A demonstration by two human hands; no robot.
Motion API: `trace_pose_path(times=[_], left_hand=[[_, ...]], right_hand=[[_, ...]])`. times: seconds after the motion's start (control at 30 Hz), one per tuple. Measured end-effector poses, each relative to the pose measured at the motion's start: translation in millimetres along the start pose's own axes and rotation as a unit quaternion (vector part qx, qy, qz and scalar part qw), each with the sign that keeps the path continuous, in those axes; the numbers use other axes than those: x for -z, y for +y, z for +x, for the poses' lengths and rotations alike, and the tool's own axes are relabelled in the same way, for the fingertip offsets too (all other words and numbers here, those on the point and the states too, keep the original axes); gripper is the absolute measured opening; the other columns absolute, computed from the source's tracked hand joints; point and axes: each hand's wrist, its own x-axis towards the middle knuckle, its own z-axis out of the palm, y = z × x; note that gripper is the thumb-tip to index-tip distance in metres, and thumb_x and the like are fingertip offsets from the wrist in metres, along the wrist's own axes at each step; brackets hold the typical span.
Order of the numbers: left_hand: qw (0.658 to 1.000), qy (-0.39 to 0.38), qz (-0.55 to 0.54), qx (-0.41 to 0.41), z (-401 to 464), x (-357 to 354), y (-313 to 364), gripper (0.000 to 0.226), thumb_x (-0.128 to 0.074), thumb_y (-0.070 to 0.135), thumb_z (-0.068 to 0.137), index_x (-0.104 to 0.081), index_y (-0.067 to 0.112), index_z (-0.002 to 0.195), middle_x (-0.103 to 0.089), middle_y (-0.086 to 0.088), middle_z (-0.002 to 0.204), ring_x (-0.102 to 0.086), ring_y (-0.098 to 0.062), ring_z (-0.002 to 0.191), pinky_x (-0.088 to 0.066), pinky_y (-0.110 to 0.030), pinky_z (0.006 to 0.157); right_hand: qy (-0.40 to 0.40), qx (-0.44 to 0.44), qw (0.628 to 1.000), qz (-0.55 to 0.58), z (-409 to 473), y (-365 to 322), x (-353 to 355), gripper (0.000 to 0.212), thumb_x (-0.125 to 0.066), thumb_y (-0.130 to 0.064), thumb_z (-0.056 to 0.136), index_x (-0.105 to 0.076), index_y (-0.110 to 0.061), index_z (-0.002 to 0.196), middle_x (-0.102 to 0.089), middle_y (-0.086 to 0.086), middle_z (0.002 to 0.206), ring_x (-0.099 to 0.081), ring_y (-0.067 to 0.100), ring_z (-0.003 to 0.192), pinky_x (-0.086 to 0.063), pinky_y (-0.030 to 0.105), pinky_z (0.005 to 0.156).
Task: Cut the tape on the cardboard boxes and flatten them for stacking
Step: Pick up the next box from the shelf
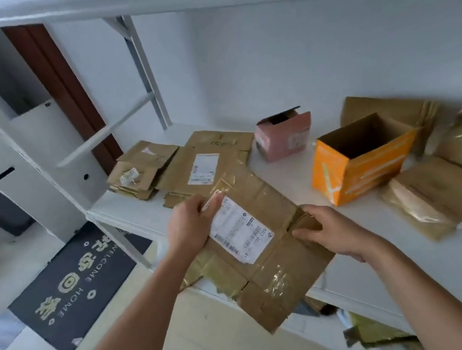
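Observation:
I hold a flattened brown cardboard box (268,261) with glossy tape and a white shipping label over the front edge of a white shelf (295,195). My left hand (189,225) grips its left edge beside the label, thumb on top. My right hand (332,231) grips its right edge at a folded flap. Behind it lie flattened boxes (204,160) in a low stack. An open orange box (363,156) and a small pink box (284,137) stand further back.
More brown boxes (441,198) with tape lie at the shelf's right end. Torn tape and cardboard scraps (373,332) lie on the floor under the shelf. A dark welcome mat (75,282) lies on the floor at left, near white shelf posts (120,240).

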Motion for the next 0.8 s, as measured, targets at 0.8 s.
trace_pose_path(times=[0.8], left_hand=[[0.976,0.084,-0.112,0.165,219,133,-211,0.051,-0.059,-0.001,0.092,-0.050,0.018,0.139,-0.057,-0.002,0.122,-0.047,-0.011,0.097,-0.042,-0.022,0.080]], right_hand=[[0.201,-0.046,0.976,0.067,316,-148,-251,0.050,-0.048,-0.018,0.103,-0.035,-0.037,0.147,-0.041,-0.006,0.149,-0.045,0.020,0.133,-0.043,0.030,0.102]])
